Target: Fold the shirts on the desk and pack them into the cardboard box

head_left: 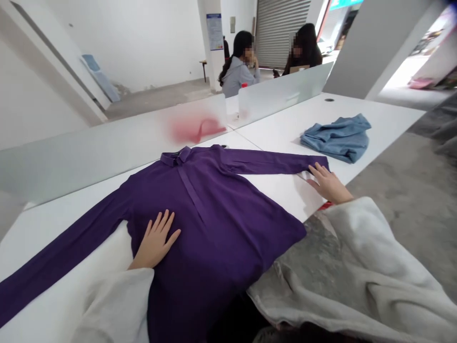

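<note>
Purple shirt (210, 224) | left hand (155, 240) flat on it | right hand (327, 183) at cuff (319, 164)

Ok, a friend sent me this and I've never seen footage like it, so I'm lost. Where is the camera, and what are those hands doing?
There is no machine here. This single picture comes from a camera worn on a person's head, looking forward and down at their own hands. A long-sleeved purple shirt lies spread out on a white table. The left hand rests open on the shirt's front. The right hand is at the end of the shirt's long sleeve, with its fingers on the cuff. Neither hand clearly grips anything. A crumpled blue cloth lies farther along the table.
</note>
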`<state>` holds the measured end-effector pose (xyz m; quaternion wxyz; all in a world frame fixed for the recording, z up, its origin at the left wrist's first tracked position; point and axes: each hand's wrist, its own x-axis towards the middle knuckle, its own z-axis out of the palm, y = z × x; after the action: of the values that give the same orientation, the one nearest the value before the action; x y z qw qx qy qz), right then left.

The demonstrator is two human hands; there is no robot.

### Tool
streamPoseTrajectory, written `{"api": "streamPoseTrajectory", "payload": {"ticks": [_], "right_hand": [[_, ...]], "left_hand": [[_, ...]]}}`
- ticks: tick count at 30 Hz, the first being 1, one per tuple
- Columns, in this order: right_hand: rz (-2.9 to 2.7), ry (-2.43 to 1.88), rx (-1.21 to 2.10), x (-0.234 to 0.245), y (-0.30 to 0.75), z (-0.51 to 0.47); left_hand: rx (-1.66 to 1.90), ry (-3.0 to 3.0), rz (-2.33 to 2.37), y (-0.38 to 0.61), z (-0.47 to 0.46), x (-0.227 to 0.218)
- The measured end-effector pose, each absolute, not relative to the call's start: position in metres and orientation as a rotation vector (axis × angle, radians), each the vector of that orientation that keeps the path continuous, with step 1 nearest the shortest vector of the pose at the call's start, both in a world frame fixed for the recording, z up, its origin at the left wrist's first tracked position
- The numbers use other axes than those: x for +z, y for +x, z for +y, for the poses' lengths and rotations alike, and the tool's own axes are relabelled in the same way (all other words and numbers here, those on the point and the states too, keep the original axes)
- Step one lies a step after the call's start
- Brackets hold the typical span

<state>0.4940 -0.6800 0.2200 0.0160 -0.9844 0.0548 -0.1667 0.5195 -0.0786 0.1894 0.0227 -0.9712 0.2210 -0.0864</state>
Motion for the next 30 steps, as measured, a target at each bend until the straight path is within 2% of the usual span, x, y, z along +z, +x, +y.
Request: {"api": "streamPoseTrajectory", "payload": {"ticks": [5,9,14,20,30], "right_hand": [[0.366,-3.025,-0.358,0.192,0.513,-0.729],[0.314,-2.927,-0.348,0.191,0.530,-0.753],[0.485,-3.020,-0.624,0.203,0.550,-0.767],[0.408,-3.149,-0.814,0.207,0.550,-0.763],[0.014,-3.153,-0.459,0.210,0.506,-0.737]], "left_hand": [[-0.308,-2.986,0.712,0.523,-0.072,0.184],[-0.292,-2.990,0.708,0.523,-0.070,0.185],[-0.248,-3.013,0.696,0.522,-0.070,0.187],[-0.244,-3.037,0.686,0.521,-0.070,0.188],[-0.237,-3.059,0.712,0.523,-0.070,0.187]]}}
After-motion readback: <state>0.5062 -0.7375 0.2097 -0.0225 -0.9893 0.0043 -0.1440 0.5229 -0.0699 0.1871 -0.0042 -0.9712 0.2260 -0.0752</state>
